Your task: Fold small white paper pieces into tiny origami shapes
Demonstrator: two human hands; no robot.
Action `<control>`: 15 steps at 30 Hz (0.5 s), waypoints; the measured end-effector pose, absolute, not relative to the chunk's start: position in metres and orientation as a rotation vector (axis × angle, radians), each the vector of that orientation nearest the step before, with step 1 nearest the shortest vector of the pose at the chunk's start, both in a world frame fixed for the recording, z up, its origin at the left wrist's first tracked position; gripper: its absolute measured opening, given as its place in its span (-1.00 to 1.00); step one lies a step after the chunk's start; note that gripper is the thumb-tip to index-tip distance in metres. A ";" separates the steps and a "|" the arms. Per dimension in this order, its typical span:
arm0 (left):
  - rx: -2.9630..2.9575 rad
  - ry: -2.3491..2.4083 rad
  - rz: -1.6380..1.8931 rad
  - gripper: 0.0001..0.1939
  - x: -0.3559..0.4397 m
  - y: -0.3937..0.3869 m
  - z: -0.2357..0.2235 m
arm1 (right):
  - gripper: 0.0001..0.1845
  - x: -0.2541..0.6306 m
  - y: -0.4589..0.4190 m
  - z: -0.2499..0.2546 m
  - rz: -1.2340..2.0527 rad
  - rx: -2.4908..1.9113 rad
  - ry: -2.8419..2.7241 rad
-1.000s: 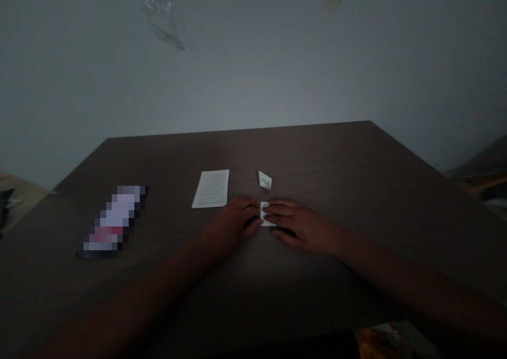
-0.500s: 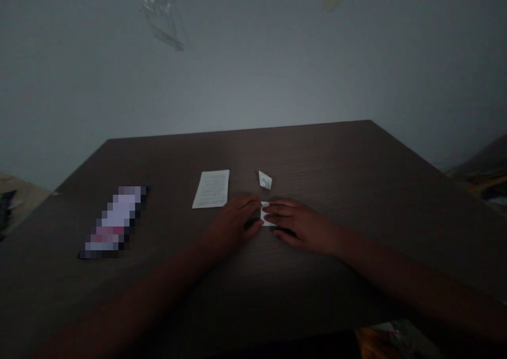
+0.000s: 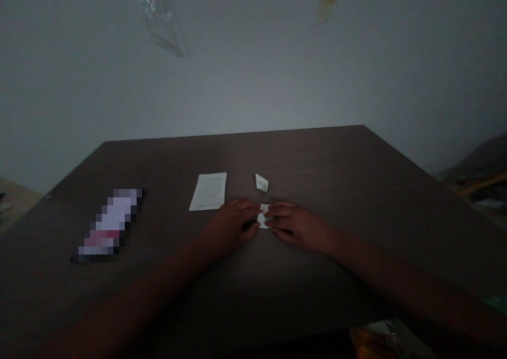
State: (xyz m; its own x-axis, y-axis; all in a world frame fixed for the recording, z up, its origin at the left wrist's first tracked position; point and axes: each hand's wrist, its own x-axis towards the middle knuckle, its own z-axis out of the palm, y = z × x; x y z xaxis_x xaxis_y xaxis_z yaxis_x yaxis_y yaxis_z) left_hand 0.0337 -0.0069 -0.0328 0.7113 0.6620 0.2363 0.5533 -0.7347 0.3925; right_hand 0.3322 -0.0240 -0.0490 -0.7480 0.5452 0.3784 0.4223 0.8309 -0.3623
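Observation:
A small piece of white paper (image 3: 262, 220) lies on the table between my two hands, partly covered by their fingers. From the left, my left hand (image 3: 233, 224) has its fingertips at the paper's far edge and its thumb at the near edge. My right hand (image 3: 301, 226) holds the paper from the other side, its fingers bent and resting over it. Just beyond the hands sits a small folded piece of white paper (image 3: 262, 183). A stack of printed paper sheets (image 3: 209, 191) is close to my left fingers.
On the left of the brown table (image 3: 309, 158) lies a phone (image 3: 113, 221) with its screen blurred out. A pale wall (image 3: 253, 84) rises behind the table's far edge. Clear plastic (image 3: 160, 21) is stuck on the wall.
The view has tilted up slightly. A little more of the paper shows between my hands as the right fingers have shifted. Both hands stay at the paper.

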 end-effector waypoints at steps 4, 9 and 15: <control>2.618 0.969 0.524 -0.62 0.034 -0.008 -0.030 | -0.67 0.336 -0.026 -0.039 0.367 -0.731 -2.571; 2.614 1.007 0.517 -0.63 0.036 -0.009 -0.027 | -0.64 0.338 -0.031 -0.026 0.373 -0.759 -2.641; 2.643 1.012 0.498 -0.65 0.038 -0.009 -0.028 | -0.73 0.343 -0.032 -0.018 0.319 -0.751 -2.709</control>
